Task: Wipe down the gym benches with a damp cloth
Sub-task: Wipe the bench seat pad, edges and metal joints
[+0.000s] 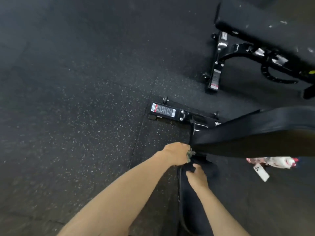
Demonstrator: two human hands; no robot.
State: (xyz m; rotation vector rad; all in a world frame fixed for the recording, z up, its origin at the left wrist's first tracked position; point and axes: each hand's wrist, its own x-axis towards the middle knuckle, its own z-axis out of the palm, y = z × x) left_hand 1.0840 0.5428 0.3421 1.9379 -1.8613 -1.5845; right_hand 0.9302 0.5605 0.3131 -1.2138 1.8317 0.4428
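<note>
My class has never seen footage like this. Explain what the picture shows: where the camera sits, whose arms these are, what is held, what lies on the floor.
No machine here: a person wears one camera on the head, looking down at their own bare arms. The left hand grips a small greenish cloth at the end of the black pad of the near bench. The right hand rests on a lower dark pad; its fingers are hard to make out. A second bench stands farther off. On the speckled floor lie a phone and a white-and-red item.
</note>
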